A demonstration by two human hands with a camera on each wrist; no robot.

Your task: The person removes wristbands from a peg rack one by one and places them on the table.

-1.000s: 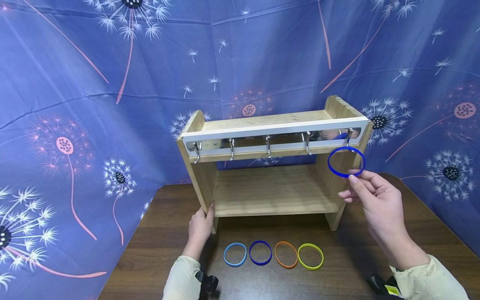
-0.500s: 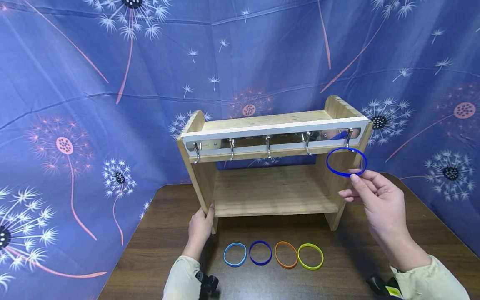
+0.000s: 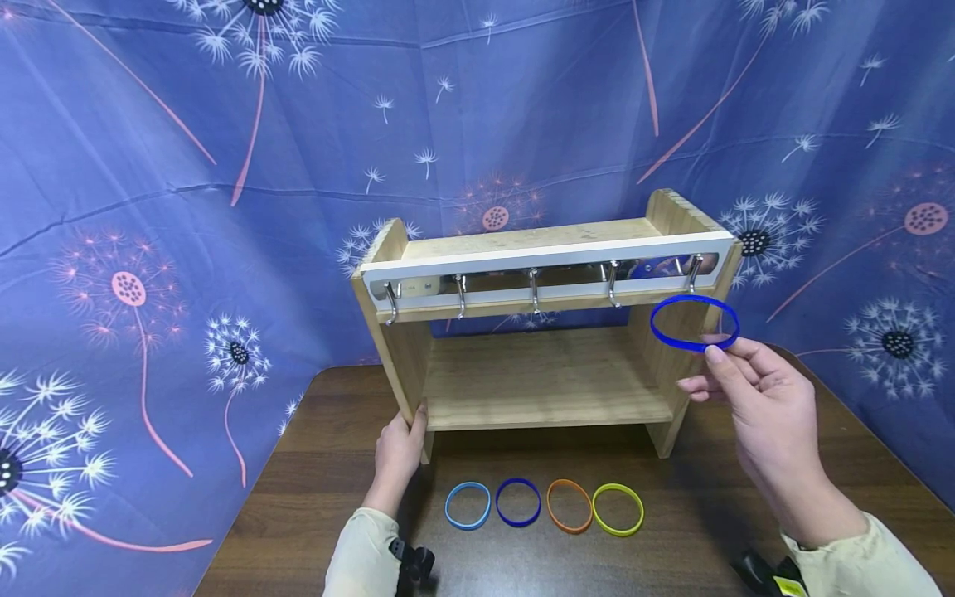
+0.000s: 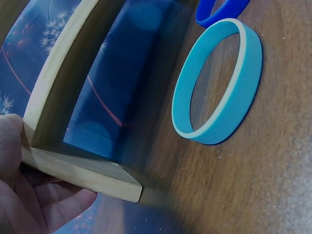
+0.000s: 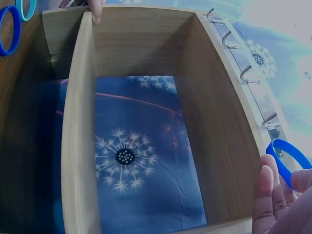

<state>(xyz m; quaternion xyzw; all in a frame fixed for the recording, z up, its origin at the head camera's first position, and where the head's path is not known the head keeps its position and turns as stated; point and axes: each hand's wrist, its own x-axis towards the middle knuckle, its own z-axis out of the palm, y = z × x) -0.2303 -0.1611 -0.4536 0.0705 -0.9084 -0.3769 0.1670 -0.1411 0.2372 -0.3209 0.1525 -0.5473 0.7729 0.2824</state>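
In the head view my right hand (image 3: 772,406) pinches a blue silicone wristband (image 3: 675,344) between thumb and fingers. The band is held up in front of the rightmost metal hook (image 3: 695,272) and overlaps its lower end in this view. In the right wrist view the wristband (image 5: 291,151) shows close by the end of the hook row. My left hand (image 3: 398,452) grips the lower left side panel of a small wooden shelf (image 3: 548,377). The left wrist view has those fingers (image 4: 68,207) around the shelf's side board (image 4: 87,173).
A white-edged hook rail (image 3: 552,249) with several hooks runs along the shelf's upper front. On the brown table (image 3: 298,506) lie a light blue wristband (image 3: 448,518), a dark blue one (image 3: 498,512), an orange one (image 3: 550,510) and a yellow one (image 3: 640,518). A dandelion-print cloth (image 3: 298,141) hangs behind.
My right hand has shifted slightly right, and the blue wristband with it; the band now looks wider and flatter. The left hand and the shelf stay where they were.
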